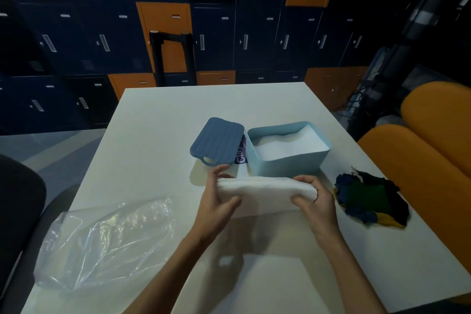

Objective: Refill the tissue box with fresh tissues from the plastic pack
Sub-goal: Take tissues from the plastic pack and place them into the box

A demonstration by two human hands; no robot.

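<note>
Dim, slightly soft view; the table (158, 120) catches light, seemingly from overhead, and lockers (84, 41) bow at edges.

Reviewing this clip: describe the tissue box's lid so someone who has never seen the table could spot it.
On the white table, find the open light-blue tissue box near its middle. The lid lies just left of it, overlapping a purple-labelled packet. It alone is darker blue, flat and ribbed, with an oval slot at its near edge.
</note>
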